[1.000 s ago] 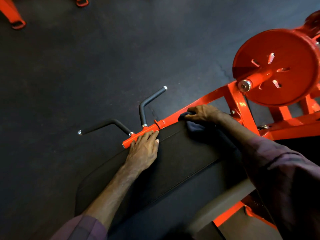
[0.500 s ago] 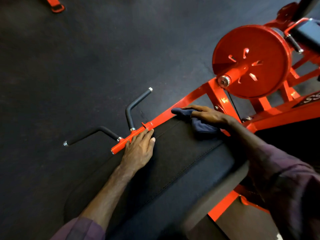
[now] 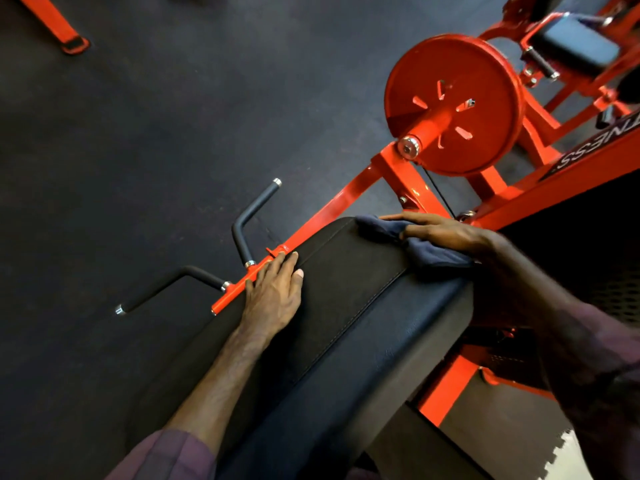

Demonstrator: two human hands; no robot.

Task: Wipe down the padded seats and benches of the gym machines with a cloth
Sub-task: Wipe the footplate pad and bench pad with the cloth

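**A:** where's the cloth (image 3: 420,249) at?

**B:** on the far corner of the black pad (image 3: 346,306), under the right hand (image 3: 446,233). Fingers are straight and slightly spread, pressing it flat.

**A:** and the other hand?

**B:** left hand (image 3: 272,296) lies flat on the pad's edge, fingers straight and together, tips touching the orange bar (image 3: 249,277) beside the two black handles (image 3: 249,216).

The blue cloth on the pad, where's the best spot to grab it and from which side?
Grip the bunched fold of the blue cloth behind the right hand, coming from above on the person's side. It humps up there; the front part lies flat under straight fingers at the black pad edge.
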